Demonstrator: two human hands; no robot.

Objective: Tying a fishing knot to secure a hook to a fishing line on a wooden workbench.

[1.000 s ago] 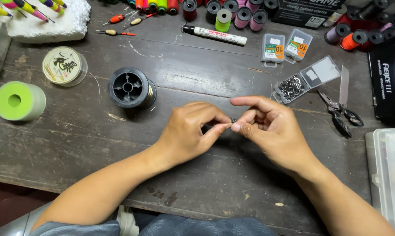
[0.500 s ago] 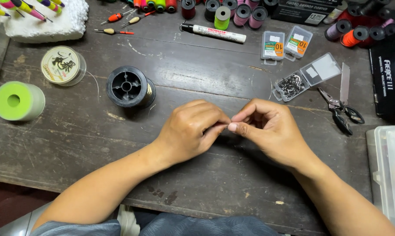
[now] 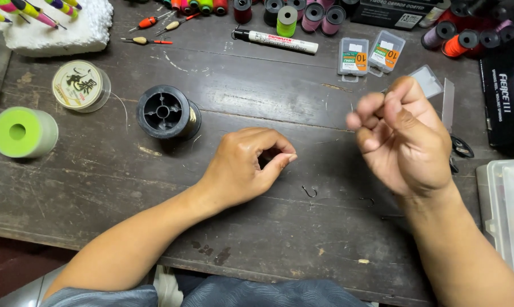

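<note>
Dark wooden table (image 3: 98, 187), worn surface, fishing tackle spread over it.

Far left: a lime-green spool (image 3: 23, 132) is lying on its side, a clear round line spool (image 3: 79, 85) behind it. A black spool (image 3: 167, 112) is standing left of centre, a fine line possibly trailing from it; too thin to be followed.

Centre: the left hand (image 3: 246, 165) is being rested on the table, fingers curled in, thumb and forefinger brought close together as in a pinch. Whether a line is being pinched cannot be told. A small bare hook (image 3: 309, 192) is lying on the wood just right of this hand, apart from both hands. A second, fainter hook (image 3: 368, 200) seems to be lying further right, under the other hand.

Right: the right hand (image 3: 402, 136) is being held raised above the table, blurred, fingers bunched and loosely closed; a hair-thin strand may be running up from the fingertips, but a hold on it cannot be confirmed.

Judgement: a knot or line is probably being drawn tight. This is best done with the pull kept slow and even, the pinch kept steady close to the knot, and the loose hook kept away from the fingers.

Behind: a white marker (image 3: 277, 41), two hook packets (image 3: 369, 57), thread bobbins (image 3: 302, 14). A clear plastic box (image 3: 504, 210) is sitting at the right edge.
</note>
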